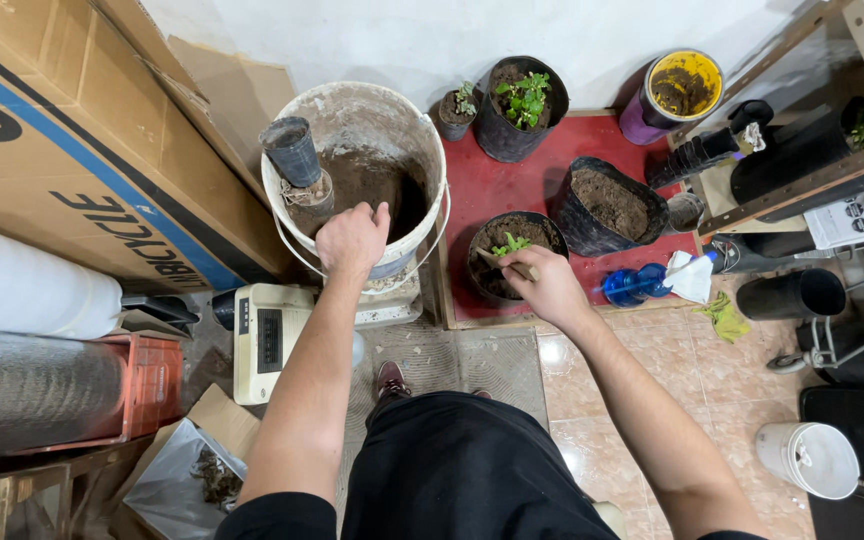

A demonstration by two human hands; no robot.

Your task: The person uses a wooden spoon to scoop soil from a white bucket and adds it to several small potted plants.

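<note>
My left hand (351,238) grips the near rim of a dirty white bucket (422,140) partly filled with dark soil. A black plastic pot (292,150) stands stacked on another at the bucket's left rim. My right hand (549,285) holds a small wooden stick (505,263) over a black grow bag (487,285) of soil with a small green seedling (511,243) in it. The stick's tip points at the soil beside the seedling.
On the red mat (512,185) stand more soil-filled black bags, one (524,108) with a leafy plant, and a tiny pot (457,110). A blue spray bottle (637,284), a yellow-rimmed tub (680,90), a scale (267,340), cardboard boxes (72,150) and a white cup (810,458) surround me.
</note>
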